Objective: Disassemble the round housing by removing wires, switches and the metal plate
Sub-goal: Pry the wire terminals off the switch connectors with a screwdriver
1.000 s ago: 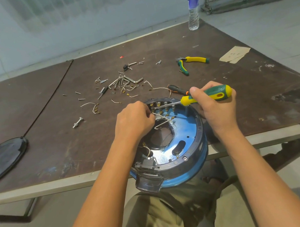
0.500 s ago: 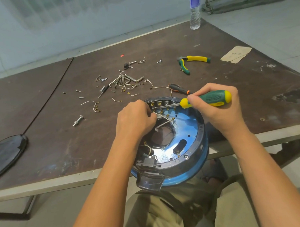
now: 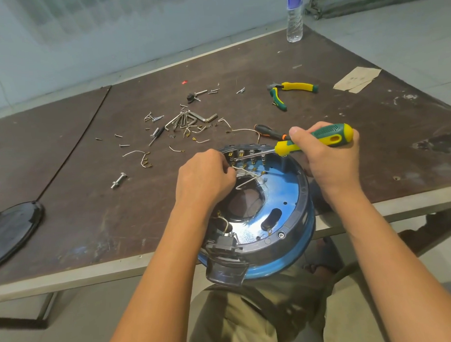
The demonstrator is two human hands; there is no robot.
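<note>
Left hand [image 3: 203, 179] pinches a white wire [image 3: 245, 173] in the round housing [image 3: 295, 219]; right hand [image 3: 328, 157] grips the screwdriver [image 3: 318, 139].

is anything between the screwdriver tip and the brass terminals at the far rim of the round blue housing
Nothing visible does. The green-and-yellow screwdriver in the right hand lies across the brass terminals; its tip ends beside the left hand, which pinches a white wire just below.

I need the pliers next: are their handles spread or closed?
Spread: the pliers lie on the table, handles apart in a V.
</note>
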